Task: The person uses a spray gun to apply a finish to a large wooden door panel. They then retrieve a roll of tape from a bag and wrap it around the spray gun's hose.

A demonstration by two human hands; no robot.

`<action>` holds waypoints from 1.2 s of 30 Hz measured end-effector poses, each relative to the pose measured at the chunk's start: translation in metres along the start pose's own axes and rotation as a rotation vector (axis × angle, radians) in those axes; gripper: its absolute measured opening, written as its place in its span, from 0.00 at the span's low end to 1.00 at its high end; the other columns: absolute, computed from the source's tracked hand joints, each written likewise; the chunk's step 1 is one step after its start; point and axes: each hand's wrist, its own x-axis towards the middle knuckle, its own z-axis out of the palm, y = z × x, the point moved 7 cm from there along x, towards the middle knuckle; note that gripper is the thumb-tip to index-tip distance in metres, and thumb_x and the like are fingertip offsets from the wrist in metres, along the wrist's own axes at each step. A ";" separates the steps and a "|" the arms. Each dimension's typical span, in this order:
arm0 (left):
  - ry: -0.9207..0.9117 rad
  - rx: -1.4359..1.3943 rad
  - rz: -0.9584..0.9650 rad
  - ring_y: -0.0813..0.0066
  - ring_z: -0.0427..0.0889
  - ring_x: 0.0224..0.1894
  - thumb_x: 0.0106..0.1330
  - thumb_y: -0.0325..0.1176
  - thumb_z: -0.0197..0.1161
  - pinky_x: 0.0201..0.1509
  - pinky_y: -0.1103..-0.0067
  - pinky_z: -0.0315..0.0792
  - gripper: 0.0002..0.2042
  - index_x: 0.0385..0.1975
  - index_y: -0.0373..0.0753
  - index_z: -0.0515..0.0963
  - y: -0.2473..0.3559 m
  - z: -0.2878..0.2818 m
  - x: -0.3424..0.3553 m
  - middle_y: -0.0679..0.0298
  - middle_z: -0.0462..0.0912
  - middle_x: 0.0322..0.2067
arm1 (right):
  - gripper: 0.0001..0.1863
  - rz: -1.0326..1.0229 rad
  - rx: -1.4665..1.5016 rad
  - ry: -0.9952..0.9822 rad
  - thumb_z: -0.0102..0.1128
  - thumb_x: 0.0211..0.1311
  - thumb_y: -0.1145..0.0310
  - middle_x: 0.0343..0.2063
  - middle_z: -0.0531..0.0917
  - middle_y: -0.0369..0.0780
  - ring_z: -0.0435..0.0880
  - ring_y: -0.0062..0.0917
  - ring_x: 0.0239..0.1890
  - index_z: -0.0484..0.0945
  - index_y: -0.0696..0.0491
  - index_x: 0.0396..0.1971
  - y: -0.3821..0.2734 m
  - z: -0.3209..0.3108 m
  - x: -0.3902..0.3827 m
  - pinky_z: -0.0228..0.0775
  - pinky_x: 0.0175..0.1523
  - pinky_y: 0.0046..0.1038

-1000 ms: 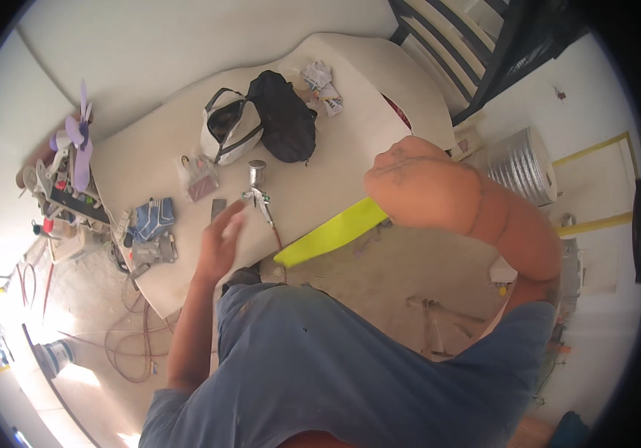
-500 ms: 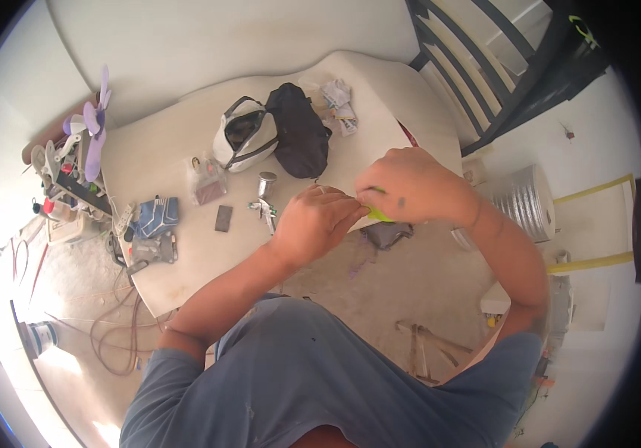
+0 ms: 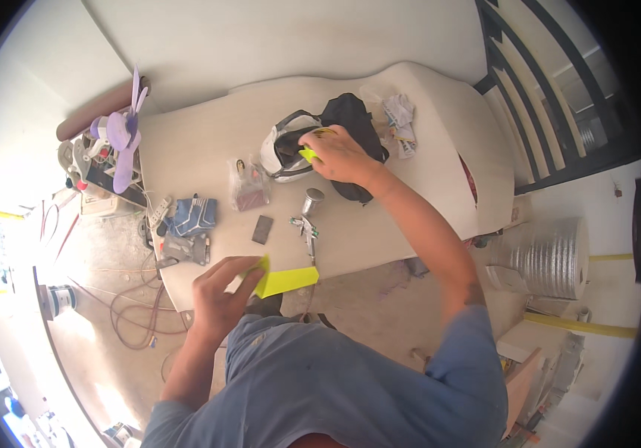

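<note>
My left hand (image 3: 220, 293), near the front edge of the covered table (image 3: 223, 250), pinches one end of a bright yellow-green strip (image 3: 291, 281). The strip, which looks like tape, stretches out to the right. Over the mouth of a white and dark open bag (image 3: 279, 168), my right hand (image 3: 341, 157) is closed on a small yellow-green thing (image 3: 308, 154); its full shape is hidden by the fingers. A black bag (image 3: 350, 112) lies against the white one. Between my hands, a spray gun (image 3: 304, 226) with a metal cup (image 3: 313, 198) rests on the table.
A dark flat block (image 3: 262, 229), a clear plastic bag (image 3: 248, 187) and a folded blue cloth (image 3: 191, 215) lie on the table. Purple fan blades (image 3: 124, 142) stand at left. A silvery roll (image 3: 548, 257) and dark railing (image 3: 552, 89) are at right. Hoses (image 3: 134, 317) cross the floor.
My hands were together over the yellow-green material and are now apart. The left went down and left with the strip; the right went up and left to the bag. The view has shifted.
</note>
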 end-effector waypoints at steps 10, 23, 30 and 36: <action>0.117 0.145 -0.251 0.70 0.90 0.40 0.60 0.19 0.76 0.44 0.77 0.80 0.17 0.50 0.35 0.88 -0.038 -0.040 0.007 0.56 0.91 0.38 | 0.17 -0.022 -0.339 -0.193 0.66 0.61 0.70 0.41 0.88 0.35 0.84 0.33 0.54 0.81 0.43 0.50 0.096 0.169 0.069 0.61 0.69 0.46; 0.110 0.030 -0.476 0.73 0.91 0.39 0.58 0.24 0.80 0.45 0.77 0.80 0.21 0.53 0.37 0.86 -0.096 -0.034 0.027 0.61 0.93 0.37 | 0.25 1.220 0.527 0.169 0.63 0.72 0.58 0.58 0.85 0.52 0.84 0.50 0.61 0.77 0.59 0.61 0.088 0.316 -0.254 0.77 0.64 0.45; -0.177 0.136 -0.303 0.68 0.93 0.40 0.59 0.22 0.78 0.46 0.74 0.82 0.11 0.41 0.36 0.87 -0.086 0.000 0.054 0.59 0.93 0.37 | 0.40 1.279 0.468 -0.055 0.74 0.59 0.43 0.60 0.83 0.54 0.83 0.48 0.62 0.78 0.58 0.63 0.019 0.448 -0.295 0.75 0.66 0.44; -0.310 0.188 -0.274 0.69 0.91 0.42 0.61 0.19 0.76 0.57 0.71 0.81 0.09 0.40 0.34 0.87 -0.102 0.036 0.047 0.60 0.92 0.37 | 0.29 1.399 0.557 -0.089 0.73 0.62 0.42 0.40 0.91 0.47 0.91 0.43 0.46 0.87 0.54 0.48 0.042 0.432 -0.259 0.81 0.53 0.44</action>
